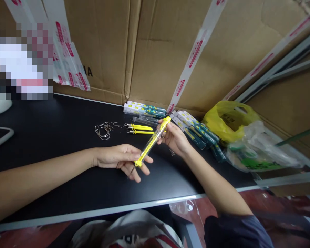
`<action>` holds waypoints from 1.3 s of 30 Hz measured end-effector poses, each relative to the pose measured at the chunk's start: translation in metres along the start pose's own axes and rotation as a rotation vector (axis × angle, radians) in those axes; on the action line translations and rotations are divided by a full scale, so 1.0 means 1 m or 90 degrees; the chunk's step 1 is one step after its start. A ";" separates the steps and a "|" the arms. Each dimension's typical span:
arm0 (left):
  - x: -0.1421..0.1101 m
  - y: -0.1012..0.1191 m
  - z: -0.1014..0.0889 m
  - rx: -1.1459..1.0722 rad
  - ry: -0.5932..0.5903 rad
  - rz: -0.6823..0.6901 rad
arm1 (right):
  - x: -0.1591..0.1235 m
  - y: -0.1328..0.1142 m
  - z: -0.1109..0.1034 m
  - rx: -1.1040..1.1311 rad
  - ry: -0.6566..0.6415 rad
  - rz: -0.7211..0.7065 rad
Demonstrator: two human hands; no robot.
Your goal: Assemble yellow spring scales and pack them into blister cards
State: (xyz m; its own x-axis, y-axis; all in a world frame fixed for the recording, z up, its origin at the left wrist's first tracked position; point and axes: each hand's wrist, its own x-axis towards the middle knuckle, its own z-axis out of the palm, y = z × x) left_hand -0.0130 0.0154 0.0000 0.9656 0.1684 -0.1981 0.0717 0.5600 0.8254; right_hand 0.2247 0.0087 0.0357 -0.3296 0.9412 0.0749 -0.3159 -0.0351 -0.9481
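Observation:
Above the black table I hold a spring scale (152, 142), a clear tube with yellow end caps and a yellow scale inside, tilted up to the right. My left hand (124, 159) pinches its lower end, where a metal hook hangs by the fingers. Around the upper end, just under the yellow cap, my right hand (176, 138) is closed. Behind the tube lie several yellow rods (139, 127) with metal springs at their left ends. Loose wire hooks (102, 132) lie left of them. Clear empty tubes (147, 120) are partly hidden behind my right hand.
Printed boxes (144, 108) lie at the back, and more boxes (196, 129) are stacked to the right. A yellow plastic bag (222, 120) and a clear bag (258, 151) sit at the right. Large cardboard (160, 51) walls the back. A phone (0, 136) lies at left.

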 end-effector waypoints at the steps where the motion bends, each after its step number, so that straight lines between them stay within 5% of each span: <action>1: 0.000 0.001 0.001 0.001 0.026 0.009 | 0.001 -0.003 -0.003 -0.001 0.016 -0.011; 8: 0.007 0.000 0.012 0.039 0.164 0.043 | 0.002 -0.001 -0.001 0.027 0.109 -0.016; 13: 0.013 -0.003 0.020 0.078 0.228 0.049 | -0.002 0.010 0.007 0.039 0.076 0.015; 23: 0.017 -0.006 0.021 0.111 0.254 0.000 | 0.002 -0.009 -0.008 0.004 0.181 -0.093; 32: 0.025 -0.011 0.015 0.103 0.221 0.019 | -0.007 -0.017 -0.001 -0.053 0.138 -0.060; 39: 0.021 -0.012 0.021 0.160 0.255 0.050 | -0.028 -0.008 0.009 -0.053 0.229 -0.083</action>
State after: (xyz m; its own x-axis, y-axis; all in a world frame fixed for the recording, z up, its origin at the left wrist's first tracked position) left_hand 0.0115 -0.0051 -0.0032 0.8018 0.5292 -0.2777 0.1082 0.3285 0.9383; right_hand 0.2288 -0.0207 0.0440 0.0464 0.9941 0.0978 -0.2568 0.1064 -0.9606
